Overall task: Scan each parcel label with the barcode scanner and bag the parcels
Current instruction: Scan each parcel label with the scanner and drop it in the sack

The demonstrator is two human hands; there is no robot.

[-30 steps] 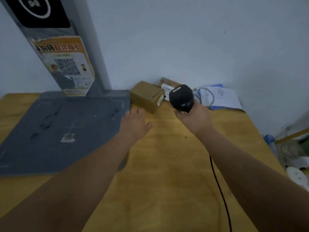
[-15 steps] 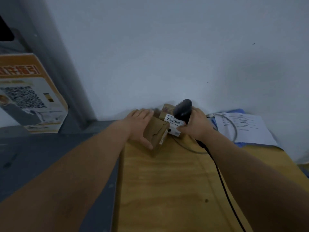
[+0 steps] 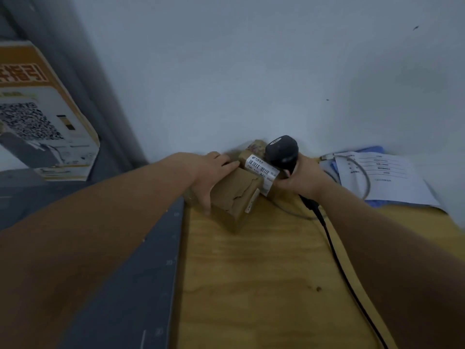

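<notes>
Two brown cardboard parcels lie against the wall at the back of the wooden table (image 3: pixel 264 273). My left hand (image 3: pixel 208 175) grips the nearer parcel (image 3: pixel 234 197), thumb down its left side and fingers over its top. Behind it sits the second parcel (image 3: pixel 254 153), with a white barcode label (image 3: pixel 261 172) facing up. My right hand (image 3: pixel 299 180) holds the black barcode scanner (image 3: pixel 281 151) by its handle, head right above that label. The scanner's black cable (image 3: pixel 337 258) trails back along the table.
A grey mat (image 3: pixel 130 285) covers the table's left part. A grey post with an orange QR-code poster (image 3: pixel 42 114) stands at the left. Printed papers (image 3: pixel 382 177) on a blue sheet, with a grey wire loop, lie at the right by the wall.
Both hands reached forward to the parcels at the wall. My left hand took hold of the nearer parcel, and the scanner came down over the labelled one.
</notes>
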